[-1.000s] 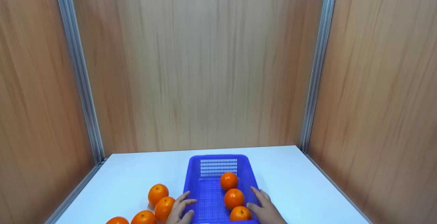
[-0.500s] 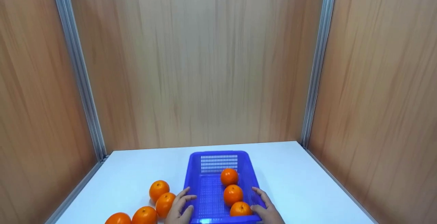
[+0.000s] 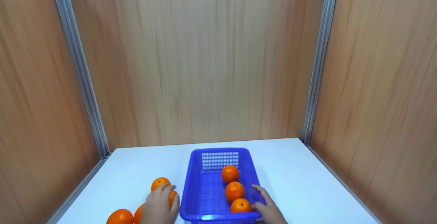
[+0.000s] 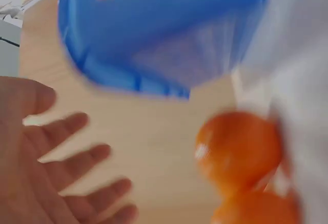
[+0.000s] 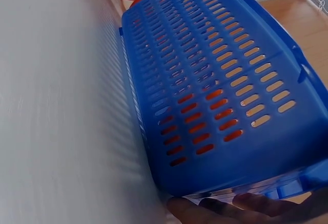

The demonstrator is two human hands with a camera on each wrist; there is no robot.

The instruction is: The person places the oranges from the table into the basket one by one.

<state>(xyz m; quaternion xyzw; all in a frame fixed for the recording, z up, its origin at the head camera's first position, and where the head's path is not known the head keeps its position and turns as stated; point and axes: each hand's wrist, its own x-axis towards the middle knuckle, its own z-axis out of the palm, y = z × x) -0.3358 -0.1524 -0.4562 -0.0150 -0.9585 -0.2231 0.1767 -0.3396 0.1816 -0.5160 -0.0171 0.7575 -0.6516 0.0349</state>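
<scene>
My left hand [image 3: 158, 203] hovers over the oranges left of the basket, overlapping one orange [image 3: 173, 197] in the head view. In the left wrist view its fingers [image 4: 77, 162] are spread and apart from the blurred oranges [image 4: 238, 147], with nothing in the palm. A blue perforated plastic basket [image 3: 188, 190] stands on the white table, three oranges [image 3: 234, 191] in a row along its right side. At the basket's near right corner my right hand [image 3: 269, 210] holds it, thumb over the rim. In the right wrist view, fingers [image 5: 195, 211] bend against the basket's end.
More oranges lie on the white table [image 3: 300, 176] at the left: one behind my left hand [image 3: 159, 182], one at the front [image 3: 120, 216], another partly hidden. Wood-grain panels [image 3: 205, 63] and metal corner posts [image 3: 82, 67] enclose the table.
My left hand has left the basket's left side and moved left over the oranges. The right hand stays at the basket's right side. The camera view has tilted slightly downward.
</scene>
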